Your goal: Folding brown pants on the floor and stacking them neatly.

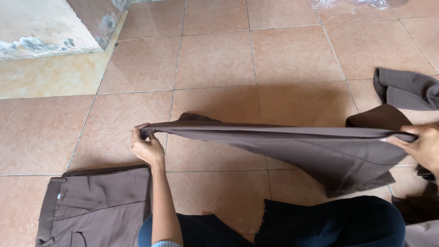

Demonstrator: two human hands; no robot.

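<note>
Stretching a brown piece of cloth between our two hands, we hold it taut above the tiled floor. Our left hand is clenched on one end of the cloth, the fingers pinching the folded edge, and our right hand is closed around the other end at the right side of the view. The cloth runs in a nearly level band from one fist to the other, and its lower part hangs down in a slack triangle towards our right knee. We sit on the floor, and our legs in dark blue trousers fill the bottom middle of the view, just under the hanging cloth.

Beside our left forearm, at the lower left, a pair of brown trousers lies flat on the tiles, its waistband towards the left. More brown fabric lies crumpled on the floor at the upper right, beyond our right hand, and another bunch sits at the lower right by our knee. A sheet of clear plastic lies at the top edge. A worn concrete step occupies the upper left corner.
</note>
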